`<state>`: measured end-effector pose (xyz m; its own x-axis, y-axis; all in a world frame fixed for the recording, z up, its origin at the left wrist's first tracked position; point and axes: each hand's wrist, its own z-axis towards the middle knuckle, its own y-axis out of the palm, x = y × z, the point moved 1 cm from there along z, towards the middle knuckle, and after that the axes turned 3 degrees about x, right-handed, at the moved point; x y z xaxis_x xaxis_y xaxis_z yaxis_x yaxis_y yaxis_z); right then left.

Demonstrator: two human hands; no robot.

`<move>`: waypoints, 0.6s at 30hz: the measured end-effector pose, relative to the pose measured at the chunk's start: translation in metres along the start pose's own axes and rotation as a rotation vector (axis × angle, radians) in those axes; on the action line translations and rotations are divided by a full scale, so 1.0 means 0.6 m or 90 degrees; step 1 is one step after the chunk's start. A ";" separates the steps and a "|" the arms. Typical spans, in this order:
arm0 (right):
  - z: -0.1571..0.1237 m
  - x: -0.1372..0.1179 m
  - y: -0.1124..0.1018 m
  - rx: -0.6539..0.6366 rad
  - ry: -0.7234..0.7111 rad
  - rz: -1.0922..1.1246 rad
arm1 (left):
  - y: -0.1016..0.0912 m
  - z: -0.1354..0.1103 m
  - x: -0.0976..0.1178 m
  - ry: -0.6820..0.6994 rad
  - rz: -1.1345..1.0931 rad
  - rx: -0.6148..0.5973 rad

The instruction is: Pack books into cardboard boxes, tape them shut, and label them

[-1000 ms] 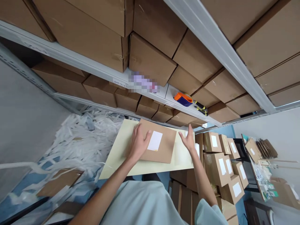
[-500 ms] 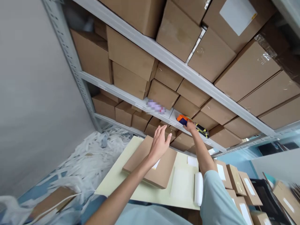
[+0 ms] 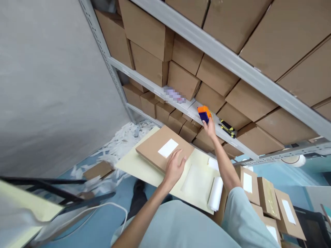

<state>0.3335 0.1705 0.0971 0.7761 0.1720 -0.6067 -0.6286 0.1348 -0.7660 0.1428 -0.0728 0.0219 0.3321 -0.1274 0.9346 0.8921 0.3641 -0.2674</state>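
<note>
My right hand is closed around an orange and dark blue block-shaped hand tool, held at the front edge of the middle shelf. Its exact kind is not clear from this angle. To its right, yellow-and-black utility knives lie on the shelf. Below, my left hand has its fingers apart over the near right part of a flat cardboard box, seemingly touching its top. A white label on that box lies just beyond the fingertips. The box rests on a pale yellow table.
Cardboard boxes fill the grey metal shelving ahead. A white roll lies at the table's right side, near labelled boxes stacked on the right. White scraps cover floor at the left, where a white cable runs.
My right hand has lifted the orange and blue tool slightly off the shelf and tilted it. My left hand has lowered onto the box, uncovering its label. The view has shifted downward.
</note>
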 end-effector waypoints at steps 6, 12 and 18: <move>-0.353 0.002 0.073 -0.112 0.142 0.549 | -0.014 -0.106 0.012 -0.084 -0.035 0.028; -0.527 -0.032 0.069 -0.094 0.271 0.740 | 0.009 -0.168 0.051 -0.021 0.039 -0.026; -0.555 -0.030 -0.002 -0.117 0.172 0.712 | -0.019 -0.182 0.099 0.067 0.035 -0.108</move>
<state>0.3367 -0.1579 0.0382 -0.2078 -0.1111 -0.9718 -0.9696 -0.1078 0.2196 0.1859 -0.1855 0.0549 0.4039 -0.2107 0.8902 0.9076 0.2137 -0.3613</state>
